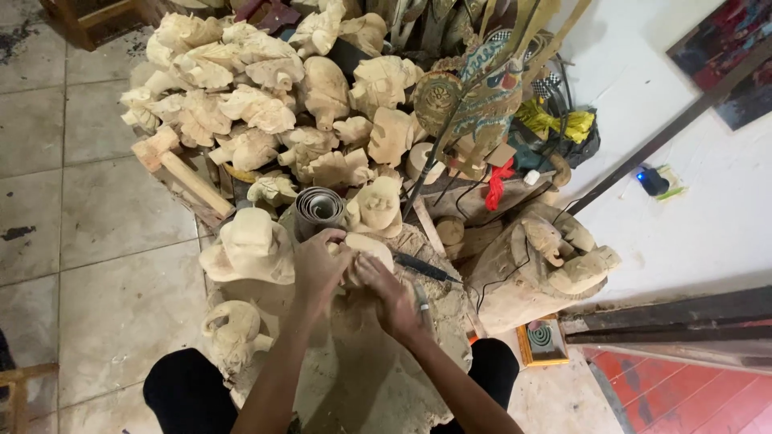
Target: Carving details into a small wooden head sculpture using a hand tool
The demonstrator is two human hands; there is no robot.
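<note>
Left hand [319, 265] curled over the near left side of a pale wooden carving [368, 251], fingers wrapped on it; right hand [392, 296] closed against the carving's right underside, thumb pressed on the wood. Carving pinned between both hands, just above the knees, over a dust-covered work block [362, 362] strewn with shavings. Touching the far side of the left hand, a roll of grey sandpaper [318, 210] standing upright. Just beyond the right hand, a dark-handled chisel [422, 268] lying flat on the block, pointing right. To the left of the hands, an unfinished carving with a hat-like top [248, 247]; nearer the left knee, a small elephant carving [233, 331] on the edge of the block. Directly beyond the held carving, a round-faced figure [376, 207]. Farther out, a big heap of raw pale carvings [265, 96] piled on the tiled floor [96, 241]. To the right, a larger brownish carved figure [543, 261] leaning by the white wall [691, 217], with painted flat puppets [482, 88] on sticks behind it and a yellow box holding a green coil [541, 341] near the right knee.
</note>
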